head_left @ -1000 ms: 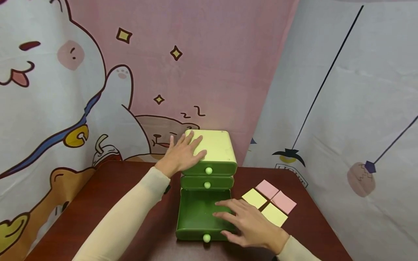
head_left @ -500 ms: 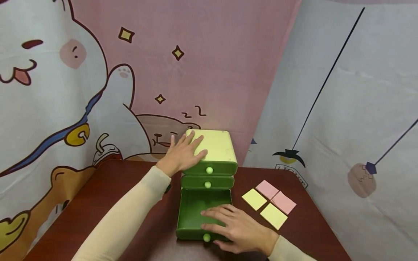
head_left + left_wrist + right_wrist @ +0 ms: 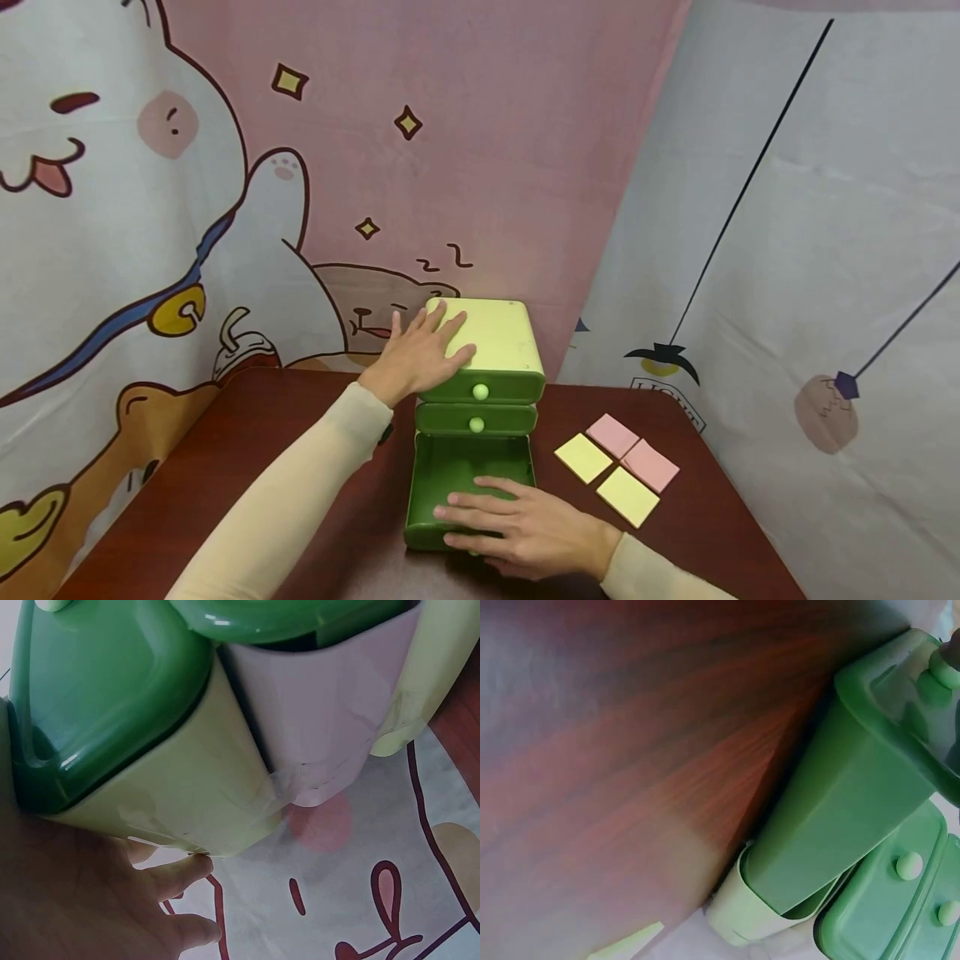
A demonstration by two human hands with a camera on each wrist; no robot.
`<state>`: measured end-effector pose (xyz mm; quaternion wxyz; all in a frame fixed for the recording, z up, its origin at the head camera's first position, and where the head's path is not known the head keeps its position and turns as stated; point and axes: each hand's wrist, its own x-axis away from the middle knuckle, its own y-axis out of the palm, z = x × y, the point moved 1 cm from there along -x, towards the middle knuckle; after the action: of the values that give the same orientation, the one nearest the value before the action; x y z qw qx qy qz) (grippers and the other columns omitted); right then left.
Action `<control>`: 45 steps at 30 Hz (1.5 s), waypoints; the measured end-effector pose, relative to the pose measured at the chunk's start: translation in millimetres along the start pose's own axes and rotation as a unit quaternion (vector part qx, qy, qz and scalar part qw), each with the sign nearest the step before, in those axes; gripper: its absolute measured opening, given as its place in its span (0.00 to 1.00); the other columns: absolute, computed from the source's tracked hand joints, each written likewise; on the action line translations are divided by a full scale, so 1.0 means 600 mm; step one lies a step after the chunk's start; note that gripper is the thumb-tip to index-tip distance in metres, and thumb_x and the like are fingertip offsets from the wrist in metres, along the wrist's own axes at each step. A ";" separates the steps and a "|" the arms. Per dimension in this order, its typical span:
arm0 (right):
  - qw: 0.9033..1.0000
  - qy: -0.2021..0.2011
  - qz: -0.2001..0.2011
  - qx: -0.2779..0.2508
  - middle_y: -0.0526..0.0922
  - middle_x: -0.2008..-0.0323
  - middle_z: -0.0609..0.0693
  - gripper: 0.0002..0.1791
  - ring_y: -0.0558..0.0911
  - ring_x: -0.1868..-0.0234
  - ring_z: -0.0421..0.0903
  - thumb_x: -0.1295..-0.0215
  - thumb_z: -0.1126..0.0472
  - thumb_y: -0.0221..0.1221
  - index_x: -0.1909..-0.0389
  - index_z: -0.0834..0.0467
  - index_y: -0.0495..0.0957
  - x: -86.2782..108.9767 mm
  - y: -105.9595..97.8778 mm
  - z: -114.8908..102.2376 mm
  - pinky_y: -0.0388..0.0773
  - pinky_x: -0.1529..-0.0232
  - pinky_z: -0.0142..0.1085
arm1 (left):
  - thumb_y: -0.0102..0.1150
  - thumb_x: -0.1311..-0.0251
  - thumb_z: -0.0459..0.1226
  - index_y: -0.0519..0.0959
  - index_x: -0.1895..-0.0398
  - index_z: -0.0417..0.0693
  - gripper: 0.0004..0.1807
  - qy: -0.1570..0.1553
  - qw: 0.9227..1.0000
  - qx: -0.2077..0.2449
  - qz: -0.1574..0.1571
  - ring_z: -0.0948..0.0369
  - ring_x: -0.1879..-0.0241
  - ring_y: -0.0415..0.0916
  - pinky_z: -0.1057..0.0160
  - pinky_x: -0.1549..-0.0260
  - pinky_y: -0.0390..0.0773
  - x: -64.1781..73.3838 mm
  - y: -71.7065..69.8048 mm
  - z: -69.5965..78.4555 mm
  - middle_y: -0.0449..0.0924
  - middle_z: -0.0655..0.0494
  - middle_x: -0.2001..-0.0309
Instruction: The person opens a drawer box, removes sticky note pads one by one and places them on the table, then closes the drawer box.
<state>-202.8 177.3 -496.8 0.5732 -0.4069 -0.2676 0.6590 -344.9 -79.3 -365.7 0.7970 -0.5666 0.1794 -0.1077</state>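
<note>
A small drawer cabinet [image 3: 491,329] with a pale yellow top stands on the table, its green drawers stacked. The bottom drawer [image 3: 450,467] is pulled well out and nothing shows inside its visible part. My left hand [image 3: 415,357] rests with spread fingers on the left of the cabinet's top; the left wrist view shows fingers along the pale yellow casing [image 3: 180,787]. My right hand [image 3: 532,529] is at the bottom drawer's front, fingers extended across it and largely covering its knob. In the right wrist view, a fingertip is right at that knob [image 3: 943,671].
Two yellow sticky note pads [image 3: 628,497] and two pink pads [image 3: 651,465] lie on the dark red table [image 3: 300,467], right of the cabinet. A cartoon-print cloth [image 3: 510,150] hangs close behind. The upper two drawers [image 3: 450,419] are closed.
My right hand has moved left and slightly down, from over the drawer's right side to its front and knob. The left hand and the drawer have stayed in place.
</note>
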 end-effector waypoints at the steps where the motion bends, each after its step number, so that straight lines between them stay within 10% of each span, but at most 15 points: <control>1: 1.000 -0.005 -0.008 0.011 0.67 0.07 0.50 0.44 0.70 0.08 0.46 0.22 0.37 0.72 0.11 0.45 0.73 -0.001 0.001 0.000 0.73 0.11 0.50 | 0.34 0.13 0.73 0.52 0.01 0.68 0.46 0.000 1.000 0.000 0.000 0.37 0.02 0.42 0.21 0.09 0.28 0.001 0.001 0.000 0.41 0.50 0.00; 18: 0.986 -0.072 -0.063 0.137 0.61 0.05 0.47 0.29 0.65 0.05 0.46 0.13 0.47 0.63 0.15 0.38 0.79 -0.005 0.019 0.002 0.65 0.06 0.54 | 0.33 0.13 0.73 0.52 0.01 0.68 0.46 0.000 1.000 -0.005 -0.004 0.37 0.02 0.43 0.20 0.09 0.30 -0.005 -0.001 0.000 0.41 0.49 0.00; 45: 0.992 -0.051 -0.053 0.104 0.64 0.06 0.47 0.30 0.67 0.06 0.45 0.15 0.52 0.66 0.16 0.41 0.80 0.000 0.030 0.026 0.66 0.07 0.52 | 0.32 0.13 0.73 0.52 0.01 0.68 0.46 0.000 1.000 0.000 -0.006 0.37 0.02 0.42 0.20 0.09 0.30 -0.004 -0.003 0.000 0.40 0.49 0.00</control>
<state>-225.6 175.4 -503.1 0.6322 -0.2959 -0.2475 0.6719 -347.1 -79.0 -363.3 0.7963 -0.5678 0.1758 -0.1123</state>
